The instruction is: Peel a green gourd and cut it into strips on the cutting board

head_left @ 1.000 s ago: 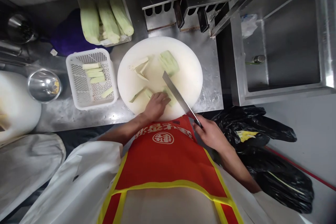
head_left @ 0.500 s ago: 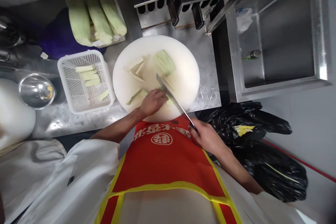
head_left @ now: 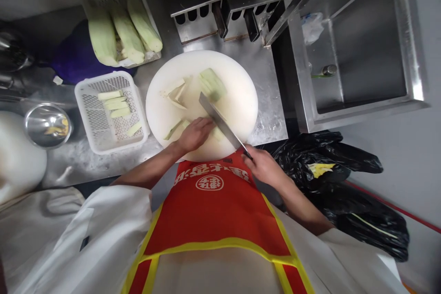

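Note:
Both hands are at the round white cutting board (head_left: pixel 241 78). My right hand (head_left: pixel 263 164) is closed around the handle of a kitchen knife (head_left: pixel 223 125). Its blade points up and left across the board. My left hand (head_left: pixel 196 135) has its fingers bent and pressed down on a pale green vegetable piece (head_left: pixel 217 134), beside the blade and partly hidden by the hand. Farther up the board lies a block of the same pale green vegetable (head_left: pixel 211 84). Thin trimmed slivers (head_left: pixel 177 94) lie to the left, and a green strip (head_left: pixel 172 129) rests near my left wrist.
Left of the board stands a white basket (head_left: pixel 93 138) with several cut sticks. Behind it, another basket (head_left: pixel 155 57) holds long peeled vegetables (head_left: pixel 103 36). A steel bowl (head_left: pixel 37 124) is farther left. Knife racks (head_left: pixel 196 30) stand behind, a sink (head_left: pixel 365 64) and black bags (head_left: pixel 358 220) at right.
The view has shifted slightly. The knife blade has tilted and shows more of its flat side. My left hand stays on the vegetable piece, near the blade.

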`<state>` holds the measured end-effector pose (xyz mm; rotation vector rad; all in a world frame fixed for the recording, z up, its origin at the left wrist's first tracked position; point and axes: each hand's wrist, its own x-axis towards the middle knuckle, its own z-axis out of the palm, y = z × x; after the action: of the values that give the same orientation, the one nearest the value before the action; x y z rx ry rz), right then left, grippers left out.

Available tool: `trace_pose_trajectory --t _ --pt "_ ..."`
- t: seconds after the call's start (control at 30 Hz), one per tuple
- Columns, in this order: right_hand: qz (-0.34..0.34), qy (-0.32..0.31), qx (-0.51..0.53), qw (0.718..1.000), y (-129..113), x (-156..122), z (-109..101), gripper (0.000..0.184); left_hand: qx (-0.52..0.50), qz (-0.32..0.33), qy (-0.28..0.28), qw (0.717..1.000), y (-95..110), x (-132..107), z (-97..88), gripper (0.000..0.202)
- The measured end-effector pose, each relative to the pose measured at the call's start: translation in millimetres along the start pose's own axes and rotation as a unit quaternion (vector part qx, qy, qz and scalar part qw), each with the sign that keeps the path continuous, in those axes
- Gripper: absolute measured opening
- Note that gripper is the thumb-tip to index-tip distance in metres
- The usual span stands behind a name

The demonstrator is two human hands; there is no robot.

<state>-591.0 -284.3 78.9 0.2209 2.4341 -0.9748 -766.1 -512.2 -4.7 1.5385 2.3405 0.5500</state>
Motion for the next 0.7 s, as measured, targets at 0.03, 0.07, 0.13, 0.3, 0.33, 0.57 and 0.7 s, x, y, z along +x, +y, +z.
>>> trace_pose_trajectory --t 0.03,0.07,0.13,0.3,0.33,0.57,0.7 --pt "0.006 0.006 0.014 1.000 4.6 -4.4 -0.8 0.030 0.012 -0.002 -0.019 1.000 1.1 3.4 -4.9 0.039" --pt "0.013 0.014 0.026 0.999 8.8 -8.5 -1.2 0.031 0.026 -0.004 -0.042 0.999 2.3 7.4 -10.0 0.042" --pt "0.024 0.026 0.041 0.999 14.7 -14.6 -0.7 0.034 0.049 -0.006 -0.091 0.995 4.0 15.8 -20.5 0.040" --pt "0.032 0.037 0.058 0.997 14.7 -15.7 6.2 0.037 -0.045 -0.071 -0.133 0.987 -2.0 26.6 -46.7 0.020" --pt "0.037 0.037 0.065 0.997 13.5 -15.0 7.4 0.037 -0.101 -0.115 -0.127 0.980 -3.8 26.7 -50.5 0.017" --pt "0.059 0.029 0.098 0.993 8.7 -15.4 8.6 0.041 -0.333 -0.414 -0.129 0.837 4.5 24.8 -42.5 0.049" --pt "0.041 0.036 0.070 0.996 5.3 -15.8 7.8 0.038 -0.065 -0.294 -0.091 0.949 2.1 15.7 -31.0 0.050"
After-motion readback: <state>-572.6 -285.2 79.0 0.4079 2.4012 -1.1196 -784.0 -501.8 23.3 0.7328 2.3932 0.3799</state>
